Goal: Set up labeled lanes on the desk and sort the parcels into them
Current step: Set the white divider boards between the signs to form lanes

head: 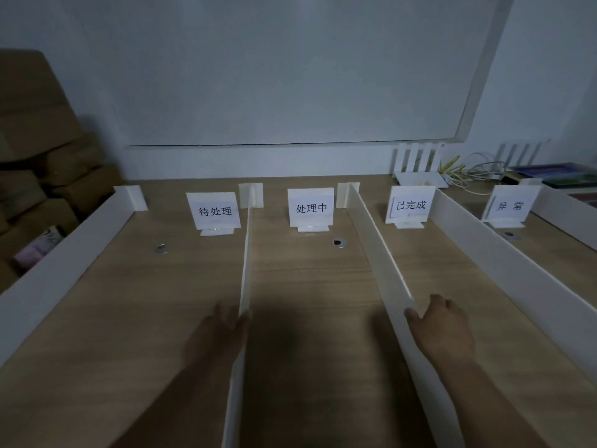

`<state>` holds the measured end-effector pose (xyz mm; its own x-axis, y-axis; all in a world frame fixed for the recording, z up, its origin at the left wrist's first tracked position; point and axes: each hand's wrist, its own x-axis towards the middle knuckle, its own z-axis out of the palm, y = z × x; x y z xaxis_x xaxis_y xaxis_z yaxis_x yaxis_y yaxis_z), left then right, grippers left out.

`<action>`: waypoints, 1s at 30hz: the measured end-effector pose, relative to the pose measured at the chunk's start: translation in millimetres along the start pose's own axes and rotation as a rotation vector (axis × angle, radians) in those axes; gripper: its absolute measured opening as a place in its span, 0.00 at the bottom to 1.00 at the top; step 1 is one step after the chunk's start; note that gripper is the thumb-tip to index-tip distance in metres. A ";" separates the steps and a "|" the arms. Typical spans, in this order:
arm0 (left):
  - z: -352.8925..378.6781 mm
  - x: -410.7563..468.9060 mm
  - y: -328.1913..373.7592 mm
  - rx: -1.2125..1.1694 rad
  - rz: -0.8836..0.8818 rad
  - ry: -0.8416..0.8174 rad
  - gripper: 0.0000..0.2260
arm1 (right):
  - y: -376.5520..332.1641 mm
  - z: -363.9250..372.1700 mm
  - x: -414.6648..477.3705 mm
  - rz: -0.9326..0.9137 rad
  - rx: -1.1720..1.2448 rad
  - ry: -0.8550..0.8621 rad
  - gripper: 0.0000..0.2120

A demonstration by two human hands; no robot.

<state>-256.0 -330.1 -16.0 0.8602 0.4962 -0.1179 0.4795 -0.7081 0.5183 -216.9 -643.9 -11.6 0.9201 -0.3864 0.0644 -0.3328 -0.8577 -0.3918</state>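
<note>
Four lanes run straight away from you on the desk (161,318), and each of them is closed at the far end by a small label. You go from the large things to the small ones.

The white dividers are the biggest parts. Their long axis points from your hands toward the wall, not across you. Your left hand (214,334) lies on the left face of the left divider (245,270), with the fingers flat against it and the thumb near its top edge. Your right hand (441,328) lies on the right face of the middle divider (381,253), the thumb touching the top edge. Both hands are loose and pressing, not clenched; if a finger hooks over an edge, I cannot tell. The lane between your hands is the second one. Two more dividers are outside: the outer left wall (64,253) well to the left of your left hand, and the right divider (500,253) just beyond your right hand.

Ahead of the hands stand the labels: 待处理 (214,211), 处理中 (310,207), 已完成 (410,205) and 异常 (512,205), the last one farthest right.

No parcel lies in any lane. Brown boxes (38,150) are stacked off the desk, far to the left, so I think your left hand is the nearer one for the first reach.

Small round metal fittings (339,243) sit in the desk before the labels.
</note>
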 end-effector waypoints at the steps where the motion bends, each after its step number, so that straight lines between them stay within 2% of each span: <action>1: -3.5 -3.1 -4.3 -0.079 -0.004 0.027 0.29 | -8.3 -1.0 -2.5 -0.023 0.015 0.011 0.23; 3: -10.6 -9.1 -13.7 -0.173 0.020 0.103 0.25 | -28.0 0.1 -8.3 -0.071 0.070 0.017 0.23; 6: -25.0 -11.9 -25.8 -0.116 0.028 0.182 0.23 | -62.8 7.2 -20.4 -0.158 0.112 -0.034 0.25; 11: -54.5 0.0 -63.0 -0.123 -0.025 0.231 0.23 | -121.6 19.8 -56.5 -0.276 0.191 -0.148 0.23; 16: -95.3 20.0 -121.4 -0.139 -0.033 0.230 0.26 | -184.4 38.7 -105.3 -0.388 0.188 -0.103 0.22; 20: -140.5 43.0 -182.4 -0.154 0.016 0.161 0.23 | -248.7 56.6 -148.0 -0.400 0.191 -0.076 0.22; 22: -161.1 52.7 -215.4 -0.174 -0.002 0.193 0.24 | -281.0 69.1 -171.1 -0.403 0.196 -0.089 0.21; 25: -187.4 63.9 -261.3 -0.084 -0.041 0.262 0.26 | -324.9 93.4 -207.5 -0.442 0.206 -0.105 0.22; 30: -209.8 90.1 -324.0 -0.071 -0.064 0.288 0.22 | -382.3 131.4 -264.8 -0.439 0.250 -0.223 0.21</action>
<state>-370.4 49.5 -16.9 0.7390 0.6680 0.0878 0.5091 -0.6390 0.5765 -306.2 -169.1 0.5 0.9920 0.0936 0.0852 0.1258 -0.8049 -0.5799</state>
